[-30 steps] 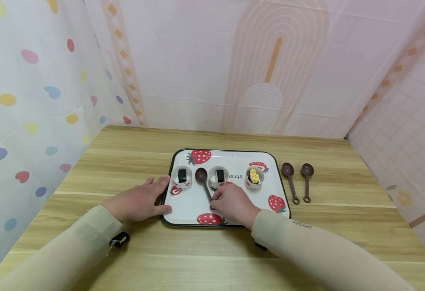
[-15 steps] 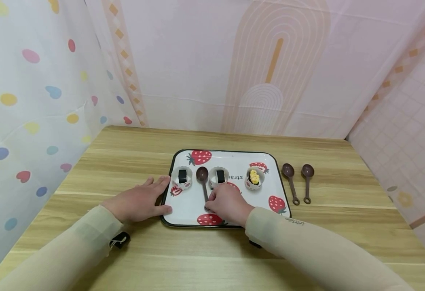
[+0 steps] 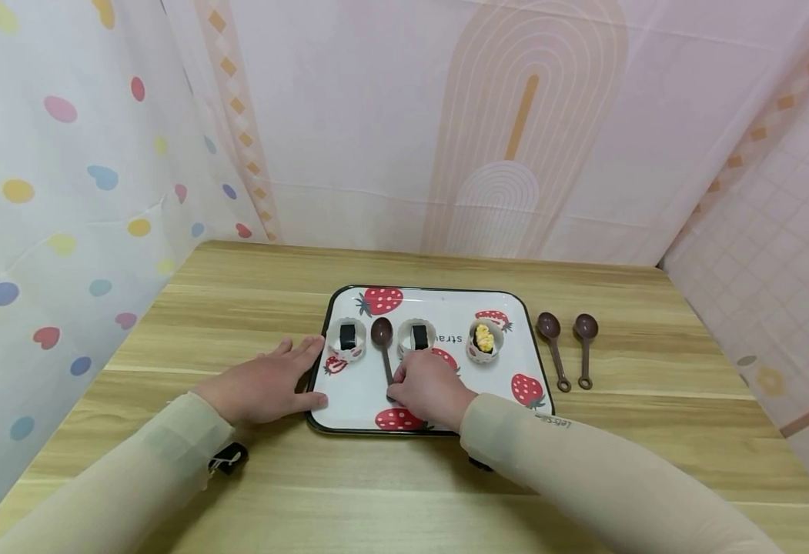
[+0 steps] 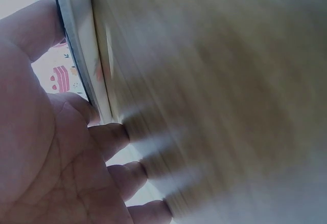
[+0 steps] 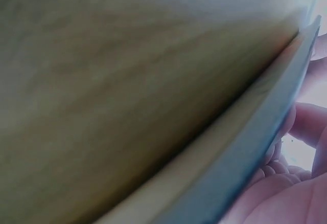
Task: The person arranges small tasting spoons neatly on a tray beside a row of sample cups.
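Note:
A white tray [image 3: 446, 308] with strawberry prints and a dark rim lies on the table. My right hand [image 3: 435, 391] pinches the handle end of a brown measuring spoon [image 3: 381, 332] on it. The spoon lies between a left paper cup [image 3: 347, 355] and a middle paper cup [image 3: 404, 327], its bowl toward the back. Each of those holds a dark-wrapped roll, the left roll [image 3: 348, 337] and the middle roll [image 3: 419, 337]. At right a third cup holds a piece with yellow topping [image 3: 483, 338]. My left hand [image 3: 269, 386] rests against the tray's left edge, fingers extended.
Right of the tray lie two more brown spoons, a nearer one [image 3: 549, 326] and a farther one [image 3: 586, 326], handles toward me. Patterned curtains [image 3: 349, 154] stand behind and beside the wooden table [image 3: 349, 492].
My right hand has moved a little left, swinging the spoon's handle left, so the spoon now lies straighter front to back. The left hand stays in place.

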{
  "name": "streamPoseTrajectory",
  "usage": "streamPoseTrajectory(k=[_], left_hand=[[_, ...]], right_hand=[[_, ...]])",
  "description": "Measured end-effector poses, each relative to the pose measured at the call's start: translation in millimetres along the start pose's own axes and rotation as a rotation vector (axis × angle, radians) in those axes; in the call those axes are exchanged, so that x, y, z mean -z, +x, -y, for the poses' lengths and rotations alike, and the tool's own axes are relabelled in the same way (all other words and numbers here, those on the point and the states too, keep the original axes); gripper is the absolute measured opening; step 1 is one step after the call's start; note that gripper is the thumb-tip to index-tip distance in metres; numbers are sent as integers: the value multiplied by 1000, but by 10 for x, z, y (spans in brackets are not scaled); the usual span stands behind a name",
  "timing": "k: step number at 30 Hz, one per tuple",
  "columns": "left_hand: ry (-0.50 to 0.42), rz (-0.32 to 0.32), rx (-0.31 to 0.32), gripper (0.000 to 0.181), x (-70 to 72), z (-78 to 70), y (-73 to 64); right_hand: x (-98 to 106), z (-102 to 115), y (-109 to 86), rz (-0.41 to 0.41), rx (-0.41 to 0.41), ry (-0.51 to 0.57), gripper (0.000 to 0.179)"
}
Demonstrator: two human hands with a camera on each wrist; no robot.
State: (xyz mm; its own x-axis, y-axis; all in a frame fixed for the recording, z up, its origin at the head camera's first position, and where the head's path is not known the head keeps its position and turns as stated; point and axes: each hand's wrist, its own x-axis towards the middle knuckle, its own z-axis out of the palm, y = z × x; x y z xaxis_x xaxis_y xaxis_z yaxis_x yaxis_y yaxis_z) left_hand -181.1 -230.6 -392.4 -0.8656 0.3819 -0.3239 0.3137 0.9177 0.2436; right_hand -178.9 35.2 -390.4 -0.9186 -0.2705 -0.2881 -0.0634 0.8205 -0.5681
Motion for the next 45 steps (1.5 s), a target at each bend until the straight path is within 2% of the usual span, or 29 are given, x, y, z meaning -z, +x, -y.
streamPoseTrajectory(k=[28,34,40,45], left_hand=[[-5,14,16,108,2,-11,18],[-10,15,17,108,1,-12,13],[-14,17,19,108,-9,-11,16],[-15,15,22,108,-13,-13,14]], right_hand=[[-34,76,28,11,8,-127,19],[-30,73,15,14,10,-126,19],[33,43,-47,14,32,-54,16],[107,-22,-101,-9,76,-75,17]])
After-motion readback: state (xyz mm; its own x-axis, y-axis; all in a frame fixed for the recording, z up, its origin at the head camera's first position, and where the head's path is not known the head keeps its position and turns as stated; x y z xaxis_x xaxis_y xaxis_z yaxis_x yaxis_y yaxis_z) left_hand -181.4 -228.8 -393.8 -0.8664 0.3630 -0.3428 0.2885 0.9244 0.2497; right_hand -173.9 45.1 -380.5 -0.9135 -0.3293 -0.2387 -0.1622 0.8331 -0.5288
